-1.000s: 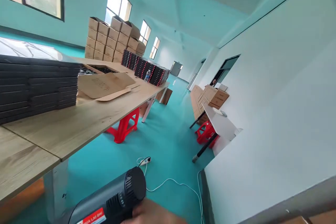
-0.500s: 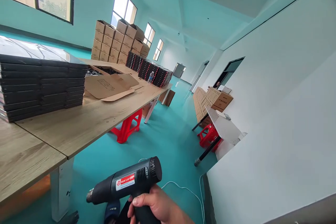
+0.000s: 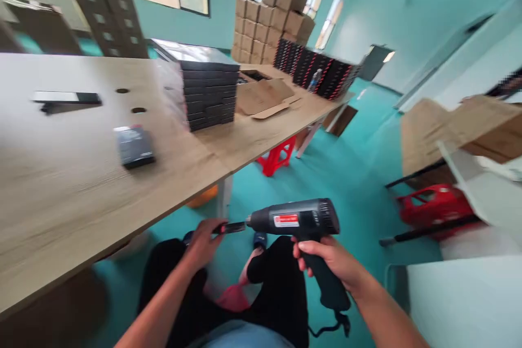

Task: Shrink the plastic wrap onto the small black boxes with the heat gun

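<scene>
A black heat gun (image 3: 299, 217) with a red-and-white label is in my right hand (image 3: 328, 261), whose fingers wrap round its handle. The metal nozzle points left, and a cord hangs from the handle's bottom. My left hand (image 3: 204, 244) is closed on a slim dark object (image 3: 233, 227) with a shiny end. That end lies right at the nozzle's tip; whether they touch, I cannot tell. Both hands are above my lap, to the right of the wooden table (image 3: 175, 185).
On the table stand a small grey-and-black box (image 3: 134, 145), a flat black-and-white item (image 3: 67, 98), stacked black boxes (image 3: 210, 92) and an open carton (image 3: 265, 97). Red stools (image 3: 279, 156) are on the floor. A white table (image 3: 485, 185) stands right, cartons (image 3: 261, 27) behind.
The view has swung left and down, bringing my lap and left hand into sight. The slim dark object in my left hand now appears at the heat gun's nozzle. My right hand keeps its grip.
</scene>
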The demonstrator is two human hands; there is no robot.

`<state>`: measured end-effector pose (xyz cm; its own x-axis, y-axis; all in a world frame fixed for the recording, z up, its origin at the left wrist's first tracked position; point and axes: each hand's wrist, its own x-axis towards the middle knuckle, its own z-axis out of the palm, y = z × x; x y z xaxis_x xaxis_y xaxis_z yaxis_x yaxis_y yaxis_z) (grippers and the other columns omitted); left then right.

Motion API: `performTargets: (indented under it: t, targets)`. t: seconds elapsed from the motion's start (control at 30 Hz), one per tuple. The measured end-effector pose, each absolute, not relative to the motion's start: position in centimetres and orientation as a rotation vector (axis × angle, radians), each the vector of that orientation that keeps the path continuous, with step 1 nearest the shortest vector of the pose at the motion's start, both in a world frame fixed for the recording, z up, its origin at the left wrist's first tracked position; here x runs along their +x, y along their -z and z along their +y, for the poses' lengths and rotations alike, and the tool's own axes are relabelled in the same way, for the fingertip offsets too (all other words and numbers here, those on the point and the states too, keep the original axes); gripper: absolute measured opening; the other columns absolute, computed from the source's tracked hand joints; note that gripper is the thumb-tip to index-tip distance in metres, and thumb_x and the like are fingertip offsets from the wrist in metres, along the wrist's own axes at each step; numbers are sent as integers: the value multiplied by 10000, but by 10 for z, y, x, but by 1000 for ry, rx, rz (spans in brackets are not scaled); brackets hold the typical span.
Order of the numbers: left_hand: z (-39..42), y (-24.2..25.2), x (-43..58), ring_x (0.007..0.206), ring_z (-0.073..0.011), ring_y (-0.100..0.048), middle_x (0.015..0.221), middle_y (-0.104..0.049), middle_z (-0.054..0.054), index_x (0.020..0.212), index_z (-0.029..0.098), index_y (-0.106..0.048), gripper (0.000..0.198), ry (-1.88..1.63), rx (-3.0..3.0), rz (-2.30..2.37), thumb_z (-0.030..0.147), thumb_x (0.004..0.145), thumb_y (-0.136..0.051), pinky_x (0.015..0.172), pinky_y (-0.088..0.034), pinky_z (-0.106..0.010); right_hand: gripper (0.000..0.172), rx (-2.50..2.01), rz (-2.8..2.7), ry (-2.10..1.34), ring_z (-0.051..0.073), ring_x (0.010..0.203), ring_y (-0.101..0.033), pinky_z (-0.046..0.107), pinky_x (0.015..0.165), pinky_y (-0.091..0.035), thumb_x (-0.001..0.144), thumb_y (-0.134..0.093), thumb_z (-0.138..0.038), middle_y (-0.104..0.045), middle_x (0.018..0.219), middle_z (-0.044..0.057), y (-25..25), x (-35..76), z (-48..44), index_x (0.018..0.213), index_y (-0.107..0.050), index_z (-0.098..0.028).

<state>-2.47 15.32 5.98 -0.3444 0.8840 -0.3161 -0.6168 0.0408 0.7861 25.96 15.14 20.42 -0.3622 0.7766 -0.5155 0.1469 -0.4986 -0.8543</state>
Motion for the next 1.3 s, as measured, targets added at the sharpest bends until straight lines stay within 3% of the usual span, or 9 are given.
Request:
performTargets:
  t: [0.07, 0.13, 0.27, 0.43, 0.7, 0.83, 1.0, 1.3]
  targets:
    - [125, -60, -46, 1121, -267, -584, 942, -696, -75, 754, 226, -709, 389, -1555, 490, 1187, -125, 587, -732, 920, -491, -288, 341, -1405, -1317, -1994, 163, 688, -651, 276, 576, -496, 761, -721, -408, -720, 867, 53, -204, 255, 148, 996, -706, -161]
    - [117, -62, -50, 1160, -285, -558, 955, -699, -72, 744, 245, -723, 413, -1502, 696, 1255, -128, 568, -718, 954, -459, -290, 353, -1384, -1367, -2034, 179, 731, -656, 295, 611, -510, 778, -712, -423, -719, 909, 62, -207, 247, 143, 1021, -712, -167]
    - [121, -61, -44, 1107, -304, -564, 1037, -694, -68, 910, 274, -753, 355, -1344, 1153, 1487, 23, 666, -701, 1011, -416, -381, 305, -1405, -1446, -1976, 177, 734, -641, 302, 624, -513, 798, -698, -422, -708, 883, 46, -215, 231, 138, 983, -721, -180]
    - [119, -53, -51, 1126, -281, -566, 1156, -663, -78, 1095, 237, -677, 351, -1030, 1536, 1721, 124, 796, -533, 988, -415, -410, 262, -1311, -1484, -2054, 170, 731, -639, 294, 622, -518, 802, -699, -405, -709, 894, 51, -216, 225, 141, 920, -719, -172]
    - [120, -41, -56, 1079, -281, -604, 1106, -670, -90, 1092, 221, -617, 302, -981, 1321, 1829, 212, 793, -575, 854, -468, -372, 269, -1352, -1459, -2046, 168, 715, -647, 278, 594, -520, 789, -705, -389, -709, 861, 57, -212, 226, 145, 919, -722, -155]
    - [119, -39, -59, 1069, -268, -625, 1090, -677, -74, 1106, 233, -607, 316, -1039, 1212, 1744, 288, 795, -614, 863, -475, -363, 302, -1487, -1316, -1888, 153, 683, -645, 249, 563, -525, 788, -703, -385, -699, 818, 41, -207, 238, 155, 992, -706, -162]
    - [117, -49, -56, 975, -258, -667, 1068, -681, -67, 1086, 226, -595, 327, -1039, 1147, 1696, 343, 782, -628, 831, -487, -360, 274, -1420, -1258, -2031, 148, 670, -655, 230, 540, -530, 788, -706, -355, -706, 830, 49, -202, 252, 160, 972, -703, -152]
    - [115, -60, -54, 941, -257, -683, 1035, -685, -61, 1080, 219, -592, 361, -1058, 1143, 1671, 383, 763, -638, 814, -500, -353, 275, -1441, -1123, -1964, 143, 660, -656, 222, 531, -542, 800, -706, -338, -710, 825, 53, -196, 258, 160, 998, -693, -148]
